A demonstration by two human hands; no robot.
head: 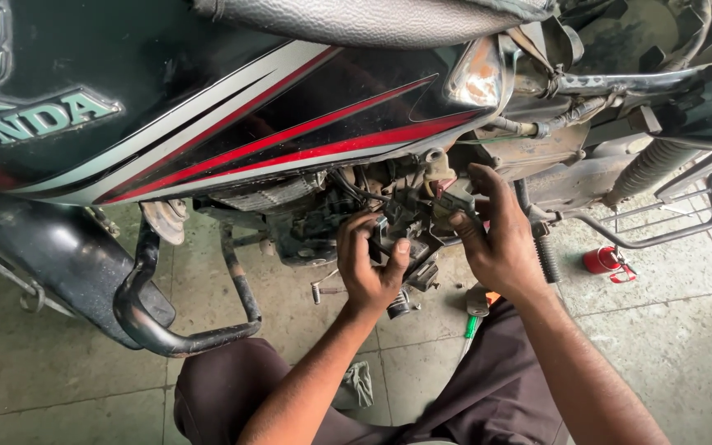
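Both hands at engine [306,218], below the tank. Left hand [368,264] curled on a dark part [401,231]; right hand [492,235] pinches it from right.

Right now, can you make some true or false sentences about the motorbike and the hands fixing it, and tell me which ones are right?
1. Both hands are up at the engine part under the tank. True: the left hand and the right hand are both on the dark engine parts.
2. The motorcycle is bright yellow. False: it is dark with red and silver stripes.
3. A small red can sits on the floor to the right. True.
4. The floor is grass. False: it is grey tiles.
5. The green-handled tool is in the right hand. False: it lies on the floor below the hands.
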